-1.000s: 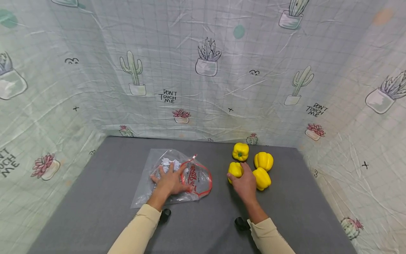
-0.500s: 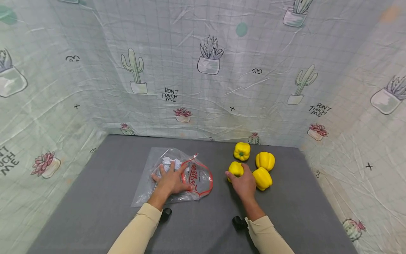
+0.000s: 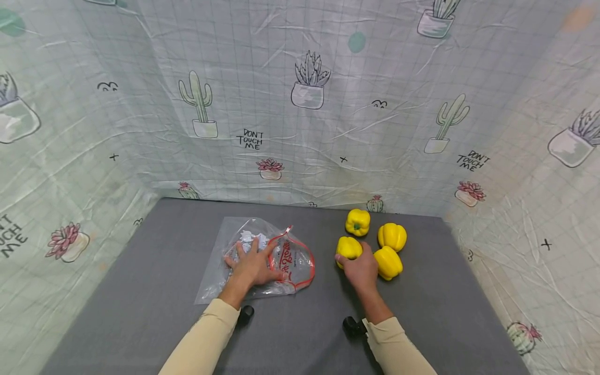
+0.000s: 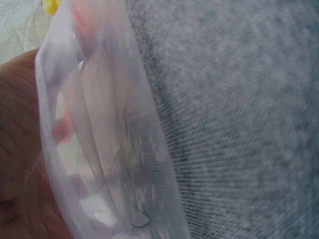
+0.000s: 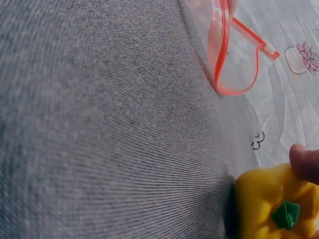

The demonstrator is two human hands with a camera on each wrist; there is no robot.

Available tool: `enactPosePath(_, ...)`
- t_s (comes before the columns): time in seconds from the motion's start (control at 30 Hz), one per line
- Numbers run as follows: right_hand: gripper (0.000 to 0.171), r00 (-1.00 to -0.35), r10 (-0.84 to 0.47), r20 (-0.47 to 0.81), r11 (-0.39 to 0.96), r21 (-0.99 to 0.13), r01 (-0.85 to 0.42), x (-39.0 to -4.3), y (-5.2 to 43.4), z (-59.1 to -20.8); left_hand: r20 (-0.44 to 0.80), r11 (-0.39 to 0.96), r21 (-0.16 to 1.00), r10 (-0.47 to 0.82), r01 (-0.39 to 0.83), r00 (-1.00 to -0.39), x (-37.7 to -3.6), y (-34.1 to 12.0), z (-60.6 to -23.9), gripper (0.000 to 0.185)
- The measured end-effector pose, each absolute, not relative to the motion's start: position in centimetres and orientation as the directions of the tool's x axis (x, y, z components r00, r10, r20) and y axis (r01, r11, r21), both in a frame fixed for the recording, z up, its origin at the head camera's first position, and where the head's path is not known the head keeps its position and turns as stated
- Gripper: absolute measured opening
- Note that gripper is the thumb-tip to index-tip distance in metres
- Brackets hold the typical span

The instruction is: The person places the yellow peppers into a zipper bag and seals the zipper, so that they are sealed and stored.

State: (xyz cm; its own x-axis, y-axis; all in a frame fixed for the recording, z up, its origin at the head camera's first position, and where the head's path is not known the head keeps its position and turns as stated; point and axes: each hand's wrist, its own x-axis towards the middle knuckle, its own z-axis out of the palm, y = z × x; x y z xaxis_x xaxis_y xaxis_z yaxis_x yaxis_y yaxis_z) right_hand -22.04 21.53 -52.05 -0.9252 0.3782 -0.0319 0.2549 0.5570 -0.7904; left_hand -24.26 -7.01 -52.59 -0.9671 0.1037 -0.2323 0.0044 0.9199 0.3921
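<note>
My left hand rests with fingers spread on a clear zip bag that has a red seal, red print and crumpled white patches inside. In the left wrist view the bag's film bulges beside the palm. To the right, my right hand grips a yellow bell pepper between thumb and fingers. Its green stem faces the right wrist camera, with a fingertip on its upper side. Another yellow pepper lies just right of that hand.
Behind the held pepper sits a yellow pepper with its stem facing forward, and one more pepper lies to its right. The grey table is enclosed by a cactus-print curtain at the back and both sides.
The held pepper shows slightly more above my right hand, which has shifted only a little. My left hand, the bag and the other peppers keep their places; the head view tilts slightly.
</note>
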Motion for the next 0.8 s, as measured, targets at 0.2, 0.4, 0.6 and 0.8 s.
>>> enactPosePath(0.2, 0.082, -0.931, 0.364, -0.025, 0.555, -0.797, 0.238, -22.11, 21.61, -52.1, -0.235, 0.917, 0.398, 0.103, 0.001, -0.967, -24.21, -6.95, -52.45, 0.1)
enactPosePath(0.4, 0.08, -0.936, 0.352, -0.015, 0.553, -0.803, 0.221, -22.05, 21.47, -52.01, -0.235, 0.915, 0.403, 0.1, -0.003, -0.967, -24.11, -7.02, -52.45, 0.099)
enactPosePath(0.6, 0.079, -0.942, 0.336, 0.007, 0.545, -0.817, 0.189, -21.81, 21.33, -51.73, -0.241, 0.923, 0.384, 0.093, -0.007, -0.966, -24.3, -6.92, -52.41, 0.101)
enactPosePath(0.8, 0.078, -0.949, 0.315, 0.021, 0.555, -0.815, 0.167, -21.71, 21.23, -51.52, -0.252, 0.926, 0.377, 0.092, -0.01, -0.963, -24.37, -6.96, -52.44, 0.102)
